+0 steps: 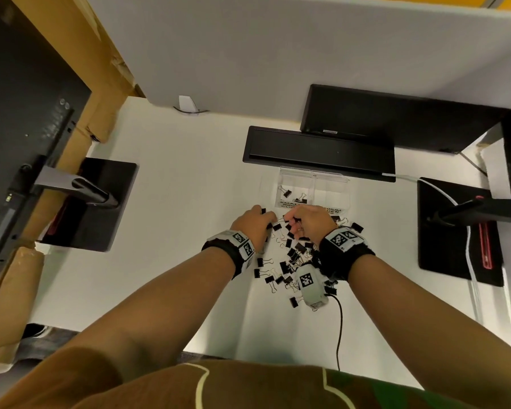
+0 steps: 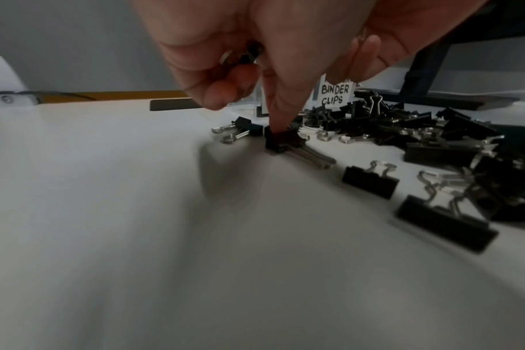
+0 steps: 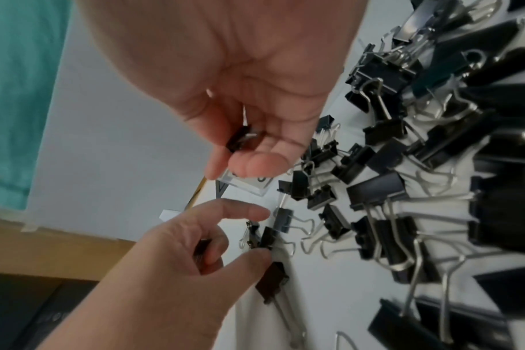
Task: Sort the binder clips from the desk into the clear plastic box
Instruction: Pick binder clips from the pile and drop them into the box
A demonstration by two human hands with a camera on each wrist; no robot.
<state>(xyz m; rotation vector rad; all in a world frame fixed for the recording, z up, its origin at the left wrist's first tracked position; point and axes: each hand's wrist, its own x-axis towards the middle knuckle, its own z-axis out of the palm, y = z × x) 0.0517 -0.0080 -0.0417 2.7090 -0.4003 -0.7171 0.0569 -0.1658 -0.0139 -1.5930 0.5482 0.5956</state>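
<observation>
Black binder clips [image 1: 292, 255] of mixed sizes lie heaped on the white desk [image 1: 165, 231], in front of the clear plastic box [image 1: 331, 188]. Two small clips [image 1: 286, 192] lie in the box's left compartment. My left hand [image 1: 255, 224] keeps small clips curled in its palm [image 2: 240, 56], and one digit presses a small clip [image 2: 280, 139] on the desk. My right hand [image 1: 306, 221] hovers over the heap and holds a small black clip [image 3: 240, 139] in its curled fingers. A label [image 2: 334, 93] on the box reads BINDER CLIPS.
A black bar [image 1: 319, 152] lies just behind the box. Monitor stand bases sit at the left [image 1: 101, 202] and right [image 1: 455, 231]. A tagged grey device [image 1: 310, 287] with a black cable rests at the heap's near edge. Cardboard [image 1: 101, 113] lines the desk's left side.
</observation>
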